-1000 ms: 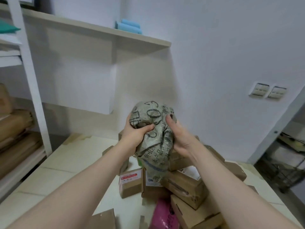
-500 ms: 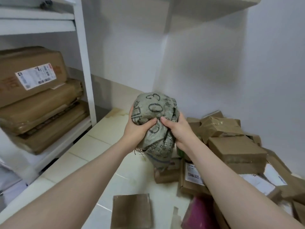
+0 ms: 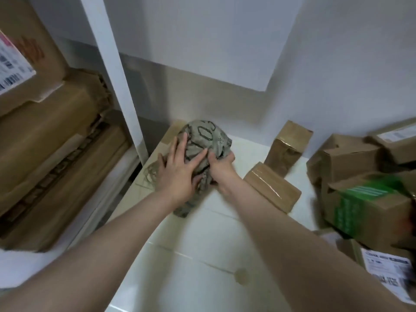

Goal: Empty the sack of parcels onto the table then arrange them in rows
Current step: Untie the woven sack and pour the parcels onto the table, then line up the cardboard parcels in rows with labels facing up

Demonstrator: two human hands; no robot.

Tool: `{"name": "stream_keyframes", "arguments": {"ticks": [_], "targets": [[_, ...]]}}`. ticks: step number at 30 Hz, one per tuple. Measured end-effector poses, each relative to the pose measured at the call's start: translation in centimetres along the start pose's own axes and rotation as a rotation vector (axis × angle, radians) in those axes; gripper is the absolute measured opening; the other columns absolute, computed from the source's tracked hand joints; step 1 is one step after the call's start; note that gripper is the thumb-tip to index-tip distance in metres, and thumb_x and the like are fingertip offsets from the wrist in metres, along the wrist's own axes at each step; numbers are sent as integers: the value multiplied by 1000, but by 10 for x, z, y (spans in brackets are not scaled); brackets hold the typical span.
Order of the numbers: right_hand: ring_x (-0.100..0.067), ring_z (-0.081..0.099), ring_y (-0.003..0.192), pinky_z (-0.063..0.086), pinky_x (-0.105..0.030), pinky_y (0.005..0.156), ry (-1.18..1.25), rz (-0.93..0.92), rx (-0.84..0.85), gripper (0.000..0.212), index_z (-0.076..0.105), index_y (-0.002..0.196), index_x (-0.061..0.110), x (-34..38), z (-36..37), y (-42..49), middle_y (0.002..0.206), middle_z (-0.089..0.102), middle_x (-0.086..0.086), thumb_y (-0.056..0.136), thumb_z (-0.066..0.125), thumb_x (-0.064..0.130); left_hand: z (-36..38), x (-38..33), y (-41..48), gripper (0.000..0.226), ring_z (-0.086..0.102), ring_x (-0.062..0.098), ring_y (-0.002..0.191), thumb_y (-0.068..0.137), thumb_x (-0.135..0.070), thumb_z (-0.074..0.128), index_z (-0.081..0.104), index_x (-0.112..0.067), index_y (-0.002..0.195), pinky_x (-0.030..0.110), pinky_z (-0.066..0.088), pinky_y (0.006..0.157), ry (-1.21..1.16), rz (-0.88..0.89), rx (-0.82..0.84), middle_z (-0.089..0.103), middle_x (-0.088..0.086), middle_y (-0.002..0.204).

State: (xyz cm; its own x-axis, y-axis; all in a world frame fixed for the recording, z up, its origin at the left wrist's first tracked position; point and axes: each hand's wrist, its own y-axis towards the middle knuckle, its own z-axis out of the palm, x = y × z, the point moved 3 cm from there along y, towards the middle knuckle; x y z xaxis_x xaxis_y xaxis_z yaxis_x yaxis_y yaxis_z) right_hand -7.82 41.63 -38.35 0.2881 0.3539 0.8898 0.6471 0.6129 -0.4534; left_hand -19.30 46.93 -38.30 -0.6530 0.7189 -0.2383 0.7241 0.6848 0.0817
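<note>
The bunched sack [image 3: 206, 137] sits on the table [image 3: 202, 255]. The left hand [image 3: 180, 171] presses it with flat fingers, the right hand [image 3: 221, 165] clutches its side, and parcels [image 3: 273, 188] lie nearby.

Large brown cartons [image 3: 47, 136] on white shelving [image 3: 111, 75], left side.
</note>
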Motion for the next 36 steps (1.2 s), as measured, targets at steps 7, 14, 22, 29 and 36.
{"name": "stream_keyframes", "arguments": {"ticks": [7,14,22,29,36], "targets": [[-26,43,133,39,-38,109,-241,-127,138,74,6,152,27,1,29,60,149,39,-4,96,54,32,42,43,51,70,-11,29,148,95,-31,46,6,-47,151,56,4,118,-9,-135,-94,-19,5,161],[-29,23,144,24,-37,115,-480,-118,58,90,-5,155,22,9,20,58,159,11,-10,93,60,35,49,50,66,69,-10,35,148,97,-39,47,4,-49,150,61,1,116,-71,-289,-112,-17,8,161],[-36,27,139,26,-40,112,-593,-119,-11,85,-1,154,19,27,-26,12,156,7,-13,94,58,33,7,6,29,69,-10,31,148,95,-35,49,13,-35,154,62,-7,113,-61,-322,-202,-11,7,163],[-29,45,126,37,-30,87,-608,-192,-33,63,22,151,21,64,-84,-70,151,29,-10,97,51,37,-42,-66,-13,46,-1,25,149,97,-36,47,45,-24,141,62,-1,115,-73,-176,-171,12,1,162],[-20,51,126,39,-31,104,-673,-344,-102,44,49,138,15,77,-204,-191,139,54,-3,97,53,28,-87,-197,-77,29,23,23,142,95,-36,51,73,-19,99,54,7,117,-30,-8,-159,46,-2,144]]}}
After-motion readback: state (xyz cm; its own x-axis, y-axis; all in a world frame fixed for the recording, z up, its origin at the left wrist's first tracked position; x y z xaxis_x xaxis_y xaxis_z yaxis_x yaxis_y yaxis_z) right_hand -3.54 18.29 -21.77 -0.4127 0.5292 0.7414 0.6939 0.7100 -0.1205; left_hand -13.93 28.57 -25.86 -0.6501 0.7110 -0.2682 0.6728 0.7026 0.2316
